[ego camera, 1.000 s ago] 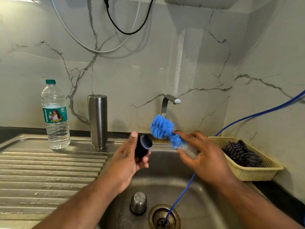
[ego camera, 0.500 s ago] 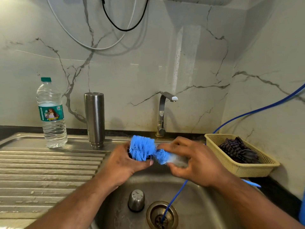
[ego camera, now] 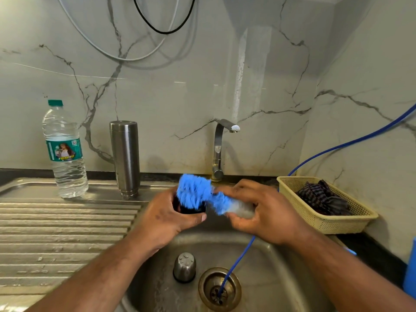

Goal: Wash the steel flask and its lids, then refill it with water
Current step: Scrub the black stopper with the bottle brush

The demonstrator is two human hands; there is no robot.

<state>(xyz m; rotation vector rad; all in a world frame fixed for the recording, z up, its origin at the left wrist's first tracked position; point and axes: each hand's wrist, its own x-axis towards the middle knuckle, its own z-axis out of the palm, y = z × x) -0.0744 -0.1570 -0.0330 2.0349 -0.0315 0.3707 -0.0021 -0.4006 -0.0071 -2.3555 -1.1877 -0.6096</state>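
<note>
Dark lid (ego camera: 191, 209) gripped by the left hand (ego camera: 166, 218) over the sink basin (ego camera: 281, 278), the blue brush (ego camera: 194, 194) pressed against it, held by the right hand (ego camera: 270, 213). Steel flask (ego camera: 125, 158) stands at the basin's rear-left edge; steel cap (ego camera: 184, 266) beside the drain (ego camera: 219, 288)

Drainboard (ego camera: 67, 233) bears standing flask (ego camera: 125, 158) and water bottle (ego camera: 65, 154).

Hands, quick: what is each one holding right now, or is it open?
Left hand: closed, gripping the dark lid.
Right hand: closed, gripping the blue brush by its handle.
</note>
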